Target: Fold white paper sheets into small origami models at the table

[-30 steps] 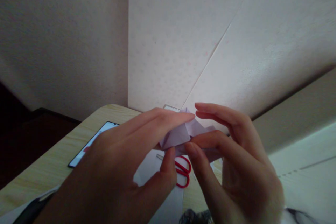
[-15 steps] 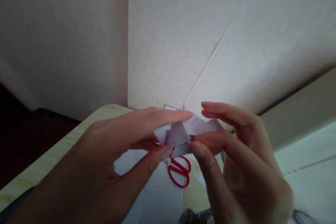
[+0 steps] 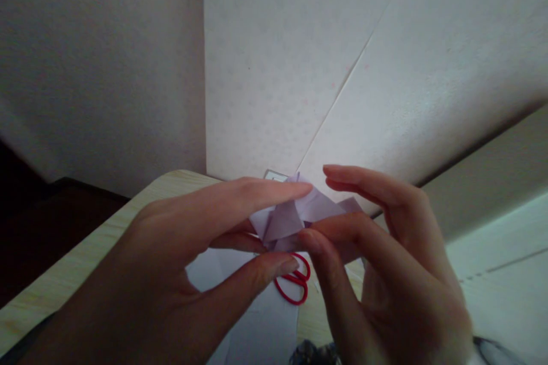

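Note:
A small folded piece of pale purple paper (image 3: 295, 218) is held up in front of me, above the wooden table (image 3: 85, 262). My left hand (image 3: 180, 274) grips its left side, with the index finger laid along the top edge and the thumb below. My right hand (image 3: 385, 262) pinches its right side between thumb and fingers. Red-handled scissors (image 3: 295, 285) lie on the table just beneath the paper, partly hidden by my thumbs.
White paper sheets (image 3: 261, 319) lie on the table under the hands. White walls meet in a corner behind the table. A dark floor shows at the far left. A small clear-edged object (image 3: 274, 174) peeks out behind the fingertips.
My left thumb has slid from the paper's lower edge down and to the right, over the scissors. The paper has spread a little wider between the hands. The phone at the left is out of sight.

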### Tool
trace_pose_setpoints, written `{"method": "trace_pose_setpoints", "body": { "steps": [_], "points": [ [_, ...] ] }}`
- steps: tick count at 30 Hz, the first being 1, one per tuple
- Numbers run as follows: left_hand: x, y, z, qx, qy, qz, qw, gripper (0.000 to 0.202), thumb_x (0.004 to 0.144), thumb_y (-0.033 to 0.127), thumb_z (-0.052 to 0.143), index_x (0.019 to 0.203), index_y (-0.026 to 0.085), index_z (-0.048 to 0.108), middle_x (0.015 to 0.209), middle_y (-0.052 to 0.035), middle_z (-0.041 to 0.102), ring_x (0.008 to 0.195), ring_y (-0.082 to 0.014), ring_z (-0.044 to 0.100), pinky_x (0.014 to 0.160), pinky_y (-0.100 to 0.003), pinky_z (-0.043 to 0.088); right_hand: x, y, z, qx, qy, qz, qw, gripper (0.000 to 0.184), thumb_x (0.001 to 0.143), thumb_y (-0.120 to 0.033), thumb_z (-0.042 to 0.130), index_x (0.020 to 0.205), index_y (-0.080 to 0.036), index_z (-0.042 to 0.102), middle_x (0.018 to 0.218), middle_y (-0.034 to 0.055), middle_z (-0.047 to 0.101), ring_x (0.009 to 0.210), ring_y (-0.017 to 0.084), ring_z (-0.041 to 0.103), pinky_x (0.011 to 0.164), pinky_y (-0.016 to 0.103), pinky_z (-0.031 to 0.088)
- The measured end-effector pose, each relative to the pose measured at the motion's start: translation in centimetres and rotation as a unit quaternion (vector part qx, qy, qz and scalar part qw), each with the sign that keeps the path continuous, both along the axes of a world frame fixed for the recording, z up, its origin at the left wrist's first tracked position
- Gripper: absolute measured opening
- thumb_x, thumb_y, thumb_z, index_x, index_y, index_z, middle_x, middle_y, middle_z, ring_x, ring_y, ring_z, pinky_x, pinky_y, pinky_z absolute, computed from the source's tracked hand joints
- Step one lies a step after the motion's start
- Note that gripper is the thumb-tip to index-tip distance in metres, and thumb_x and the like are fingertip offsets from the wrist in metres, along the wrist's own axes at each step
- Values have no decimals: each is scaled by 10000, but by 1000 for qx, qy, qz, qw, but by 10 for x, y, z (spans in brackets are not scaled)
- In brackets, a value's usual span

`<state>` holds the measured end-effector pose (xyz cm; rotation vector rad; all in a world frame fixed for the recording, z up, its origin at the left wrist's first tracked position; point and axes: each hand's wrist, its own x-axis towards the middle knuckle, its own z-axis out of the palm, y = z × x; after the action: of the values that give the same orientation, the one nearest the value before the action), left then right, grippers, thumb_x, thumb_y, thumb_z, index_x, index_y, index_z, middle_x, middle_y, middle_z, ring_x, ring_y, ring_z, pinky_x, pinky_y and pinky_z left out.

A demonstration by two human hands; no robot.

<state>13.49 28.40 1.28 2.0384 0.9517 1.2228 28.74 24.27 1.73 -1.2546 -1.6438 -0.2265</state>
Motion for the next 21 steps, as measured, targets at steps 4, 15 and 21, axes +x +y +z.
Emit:
{"method": "trace_pose_setpoints", "body": {
  "steps": [4,15,21],
  "points": [
    [3,-1,3,-26,-9,16,999,313,789,288,664,1088,381,662,1049,80,728,885,-190,705,689,-206,604,-4,1,-2,6,7,9,1000,140,805,-136,603,706,-235,606,1143,16,588,954,217,611,888,456,454],
    [2,2,1,-113,-55,-33,991,370,770,305,657,1137,352,644,952,39,749,859,-228,717,629,-236,616,2,0,-5,4,102,70,992,78,799,-166,643,825,-238,628,1155,37,581,1022,243,577,782,406,531],
    [3,6,-4,-131,-73,-62,987,356,800,302,613,1154,316,647,706,22,734,729,-210,727,563,-222,604,11,0,-4,-23,21,28,999,51,812,-199,620,795,-240,645,1142,61,584,1095,284,536,851,491,503]
  ]
}}
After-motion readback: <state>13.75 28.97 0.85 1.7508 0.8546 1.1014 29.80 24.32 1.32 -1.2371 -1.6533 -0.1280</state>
